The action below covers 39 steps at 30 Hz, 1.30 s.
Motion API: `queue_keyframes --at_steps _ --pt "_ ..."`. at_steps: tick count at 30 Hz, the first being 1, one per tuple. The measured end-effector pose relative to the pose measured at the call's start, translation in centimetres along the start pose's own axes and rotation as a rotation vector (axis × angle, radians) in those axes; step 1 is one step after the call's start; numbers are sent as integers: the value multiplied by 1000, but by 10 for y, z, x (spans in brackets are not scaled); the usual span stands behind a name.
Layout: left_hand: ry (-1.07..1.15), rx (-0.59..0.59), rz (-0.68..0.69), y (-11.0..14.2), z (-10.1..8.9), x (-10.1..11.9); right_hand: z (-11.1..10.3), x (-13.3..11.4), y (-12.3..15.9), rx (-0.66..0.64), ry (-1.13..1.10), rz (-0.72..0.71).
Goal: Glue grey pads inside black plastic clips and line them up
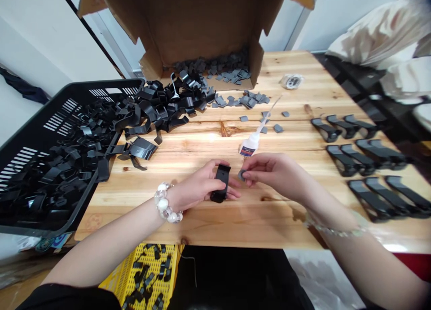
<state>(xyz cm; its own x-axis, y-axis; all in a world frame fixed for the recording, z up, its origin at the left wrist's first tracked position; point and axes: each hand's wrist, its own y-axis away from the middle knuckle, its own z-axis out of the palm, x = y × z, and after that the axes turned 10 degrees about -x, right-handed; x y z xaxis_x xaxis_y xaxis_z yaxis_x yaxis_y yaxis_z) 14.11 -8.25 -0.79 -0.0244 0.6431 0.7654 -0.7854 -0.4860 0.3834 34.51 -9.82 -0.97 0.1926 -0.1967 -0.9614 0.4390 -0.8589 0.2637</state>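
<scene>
The pine tabletop [188, 224] carried a black plastic crate [67, 90] heaped with glossy black clips [161, 103], an open cardboard box [202, 23] spilling grey pads [249, 99], and neat rows of black clips [370, 200] at the far side. A white glue bottle [249, 145] lay near the hands. The left hand [198, 184] gripped a single black clip [221, 182] above the tabletop, while the narrow pinch of the right hand [278, 173] and its fingers [256, 165] held a small grey pad [241, 175] just beside that clip, the step in hand being the bringing of pad to clip
</scene>
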Motion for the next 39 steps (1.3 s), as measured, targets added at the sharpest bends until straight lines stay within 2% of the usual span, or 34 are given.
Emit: queue_keyframes --at_steps 4,6,13,19,27,39 --pt "-9 -30 15 -2 0 -5 10 0 -3 168 278 -68" --pt "-34 -54 21 -4 -1 -9 14 1 -4 199 350 -69" --pt "-128 -110 16 -7 -2 -19 20 5 -6 179 396 -24" --pt "-164 -119 21 -6 0 -18 22 4 -7 194 449 -64" --pt "-174 -98 8 -4 3 -17 24 4 -7 165 439 -87" --pt "-184 -86 3 -4 5 -16 26 6 -6 171 540 -106"
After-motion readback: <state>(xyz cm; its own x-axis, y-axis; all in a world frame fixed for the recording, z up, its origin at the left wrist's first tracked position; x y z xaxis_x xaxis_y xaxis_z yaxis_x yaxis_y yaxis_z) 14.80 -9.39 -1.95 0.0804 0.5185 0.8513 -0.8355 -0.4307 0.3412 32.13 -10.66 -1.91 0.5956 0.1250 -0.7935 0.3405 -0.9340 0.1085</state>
